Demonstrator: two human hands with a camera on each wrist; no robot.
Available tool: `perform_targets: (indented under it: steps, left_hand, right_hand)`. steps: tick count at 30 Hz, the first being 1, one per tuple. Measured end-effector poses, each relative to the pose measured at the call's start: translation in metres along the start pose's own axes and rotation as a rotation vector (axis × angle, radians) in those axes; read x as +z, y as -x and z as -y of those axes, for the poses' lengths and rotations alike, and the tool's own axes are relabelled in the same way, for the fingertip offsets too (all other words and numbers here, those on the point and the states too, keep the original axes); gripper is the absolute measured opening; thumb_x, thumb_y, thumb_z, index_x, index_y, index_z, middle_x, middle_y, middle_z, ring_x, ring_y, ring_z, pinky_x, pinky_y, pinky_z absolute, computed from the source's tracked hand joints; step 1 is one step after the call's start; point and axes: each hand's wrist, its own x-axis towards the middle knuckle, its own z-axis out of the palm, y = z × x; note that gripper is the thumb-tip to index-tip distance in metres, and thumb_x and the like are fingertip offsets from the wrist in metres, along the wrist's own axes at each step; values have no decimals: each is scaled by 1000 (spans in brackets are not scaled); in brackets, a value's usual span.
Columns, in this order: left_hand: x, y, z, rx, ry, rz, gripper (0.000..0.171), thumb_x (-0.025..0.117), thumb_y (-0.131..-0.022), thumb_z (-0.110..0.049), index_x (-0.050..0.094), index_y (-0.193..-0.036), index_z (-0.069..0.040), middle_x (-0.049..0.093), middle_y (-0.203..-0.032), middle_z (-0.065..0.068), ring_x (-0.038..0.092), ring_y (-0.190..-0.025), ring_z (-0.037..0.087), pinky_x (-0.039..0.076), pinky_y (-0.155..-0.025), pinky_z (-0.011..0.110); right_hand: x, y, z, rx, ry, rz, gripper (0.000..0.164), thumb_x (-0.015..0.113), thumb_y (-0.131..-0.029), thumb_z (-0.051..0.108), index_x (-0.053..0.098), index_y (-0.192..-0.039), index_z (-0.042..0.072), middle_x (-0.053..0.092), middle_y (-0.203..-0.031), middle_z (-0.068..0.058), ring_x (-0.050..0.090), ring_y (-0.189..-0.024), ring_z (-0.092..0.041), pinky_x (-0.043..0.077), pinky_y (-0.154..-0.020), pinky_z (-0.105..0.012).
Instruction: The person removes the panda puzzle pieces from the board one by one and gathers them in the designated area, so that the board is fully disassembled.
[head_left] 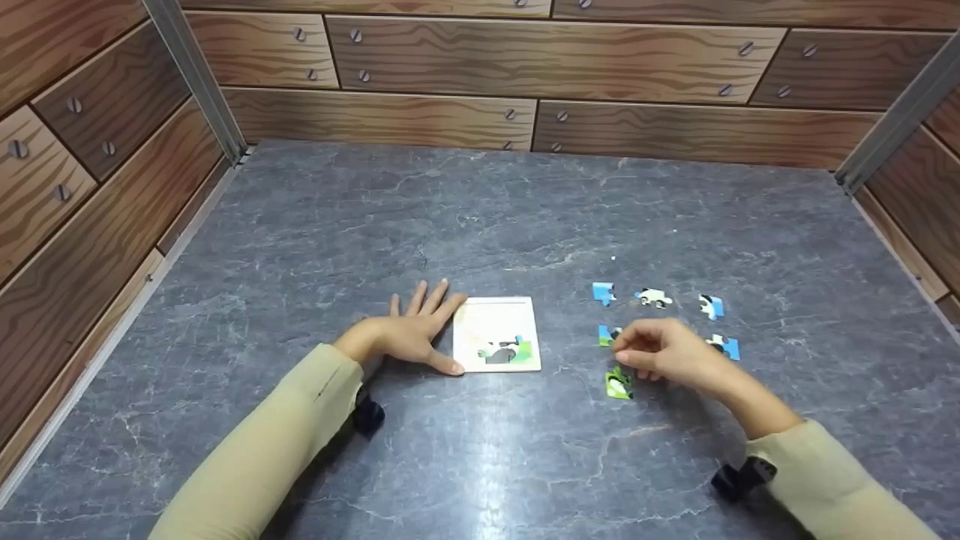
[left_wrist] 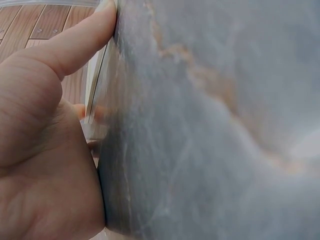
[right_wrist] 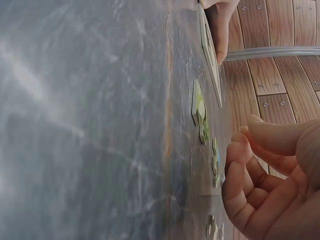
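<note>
A small square puzzle board (head_left: 491, 315) lies on the table, with a green, black and white picture part in its lower right. My left hand (head_left: 412, 334) rests flat beside it, fingers spread, thumb and index fingertip at its left edge. My right hand (head_left: 667, 352) hovers over the loose jigsaw pieces, fingers loosely bent and no piece visible between them. Its thumb and index fingertips are right by a blue and green jigsaw piece (head_left: 604, 336). Just below is a green jigsaw piece (head_left: 618, 384). In the right wrist view, that green piece (right_wrist: 198, 106) lies flat.
More jigsaw pieces lie around the right hand: a blue one (head_left: 603, 292), a white and black one (head_left: 654, 297), and blue and white ones (head_left: 712, 306) at the right. Wood-patterned walls (head_left: 480, 64) border the grey marbled table (head_left: 450, 202).
</note>
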Motion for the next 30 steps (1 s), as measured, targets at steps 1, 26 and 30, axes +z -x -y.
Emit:
perform_targets:
  steps: [1, 26, 30]
  left_hand:
    - [0, 0, 0, -3, 2, 1, 110, 64, -73, -64, -8, -149, -33, -27, -151, 3, -30, -133, 26, -17, -100, 60]
    - [1, -2, 0, -3, -8, -10, 111, 64, -72, -66, -8, -149, -33, -26, -151, 4, -29, -133, 27, -17, -100, 60]
    - [1, -2, 1, 1, -1, -10, 110, 65, -72, -65, -8, -149, -33, -26, -151, 4, -29, -133, 27, -17, -100, 60]
  right_hand:
    - [1, 0, 1, -1, -6, 0, 18, 66, -86, 14, 64, -96, -2, 62, -79, -12, 55, -62, -17, 49, -55, -30]
    - [45, -38, 35, -53, -177, 43, 22, 64, -87, 13, 63, -97, -6, 61, -80, -15, 56, -64, -19, 49, -57, -28]
    - [56, -45, 42, -50, -215, 42, 21, 64, -87, 10, 62, -98, -7, 61, -80, -13, 56, -65, -19, 49, -58, -28]
